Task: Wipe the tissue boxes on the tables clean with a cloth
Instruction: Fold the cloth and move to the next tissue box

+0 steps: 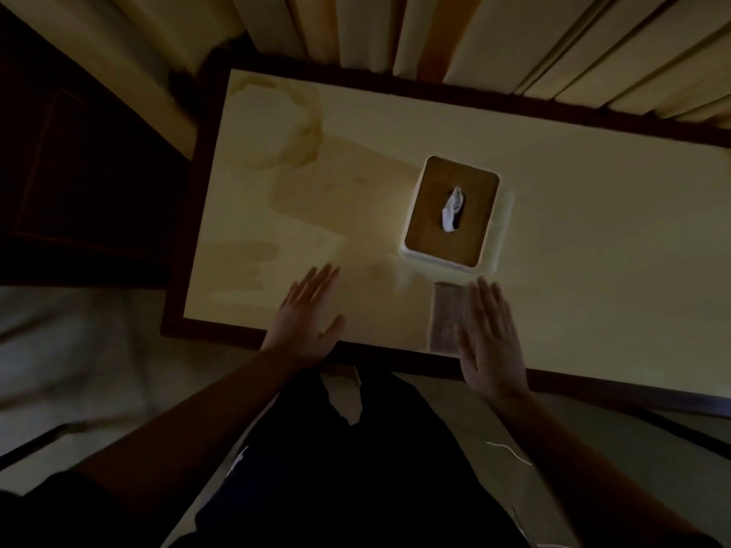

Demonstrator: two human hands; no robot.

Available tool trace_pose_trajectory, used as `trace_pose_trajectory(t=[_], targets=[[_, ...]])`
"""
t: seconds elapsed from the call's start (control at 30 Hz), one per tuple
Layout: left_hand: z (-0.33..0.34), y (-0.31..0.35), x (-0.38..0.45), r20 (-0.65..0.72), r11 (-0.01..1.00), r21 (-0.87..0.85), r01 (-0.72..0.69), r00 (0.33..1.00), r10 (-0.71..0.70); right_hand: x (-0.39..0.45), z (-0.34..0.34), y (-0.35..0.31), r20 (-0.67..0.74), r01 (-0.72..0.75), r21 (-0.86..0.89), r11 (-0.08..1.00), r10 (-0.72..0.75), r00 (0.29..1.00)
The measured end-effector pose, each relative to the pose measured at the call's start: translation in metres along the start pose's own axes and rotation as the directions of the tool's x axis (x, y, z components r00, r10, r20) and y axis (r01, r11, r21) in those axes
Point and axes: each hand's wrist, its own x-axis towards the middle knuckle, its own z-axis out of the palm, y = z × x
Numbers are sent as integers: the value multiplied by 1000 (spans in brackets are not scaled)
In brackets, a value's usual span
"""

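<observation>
A white tissue box with a brown top and a white tissue poking out stands near the middle of a pale table. A folded greyish cloth lies flat on the table just in front of the box, at the near edge. My right hand lies with straight fingers over the cloth's right part. My left hand is spread flat over the table to the left of the cloth and holds nothing.
The table has a dark wooden rim and faint stains at its far left. Pale curtains hang behind it. Dark furniture stands to the left. My dark-clothed legs are below the table edge.
</observation>
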Motion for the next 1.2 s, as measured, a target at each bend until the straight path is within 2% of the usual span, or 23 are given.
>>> trace_pose_trajectory(t=[0.03, 0.1, 0.17, 0.23, 0.3, 0.47, 0.6, 0.67, 0.77, 0.83, 0.9, 0.97, 1.03, 1.1, 1.13, 1.2], targets=[[0, -15, -11, 36, 999, 33, -6, 999, 5, -3, 13, 0, 82, -22, -57, 998, 27, 996], [0, -42, -28, 57, 995, 93, -29, 998, 24, -6, 34, -7, 156, -126, -153, 980, 150, 976], [-5, -65, -38, 5, 988, 150, -22, 1000, 21, -7, 49, -23, 124, -257, -208, 944, 286, 950], [-14, -89, -44, -70, 985, 162, 59, 996, -48, -3, 65, -52, 107, -334, -230, 914, 364, 925], [-23, -110, -45, -142, 977, 152, 148, 982, -126, -1, 82, -88, 115, -341, -241, 909, 376, 920], [-38, -150, -41, -260, 960, 122, 253, 941, -215, 27, 124, -170, 153, -280, -240, 929, 321, 934], [-39, -164, -40, -269, 960, 41, 276, 929, -255, 55, 126, -173, 236, -146, -234, 961, 202, 950], [-39, -166, -40, -271, 966, 28, 257, 932, -241, 62, 121, -161, 167, -253, -249, 935, 298, 940], [-42, -171, -42, -276, 969, 53, 239, 936, -216, 69, 118, -159, 30, -533, -219, 817, 552, 834], [-40, -177, -45, -276, 971, 116, 209, 946, -171, 75, 125, -180, 11, -574, -209, 792, 589, 808], [-35, -183, -47, -250, 964, 194, 180, 960, -129, 78, 140, -214, 45, -462, -247, 852, 487, 872], [-31, -188, -47, -233, 958, 230, 173, 965, -118, 82, 160, -254, 149, -228, -245, 942, 269, 952], [-30, -190, -47, -226, 962, 213, 168, 967, -119, 90, 172, -282, 264, 7, -191, 982, 44, 963], [-31, -191, -47, -242, 977, 150, 154, 964, -114, 104, 174, -281, 308, 179, -140, 974, -129, 942], [-32, -192, -47, -250, 984, 107, 144, 962, -113, 112, 171, -273, 301, 222, -130, 966, -174, 938], [-36, -196, -48, -259, 991, 45, 127, 959, -111, 129, 164, -247, 231, 158, -176, 972, -115, 966]])
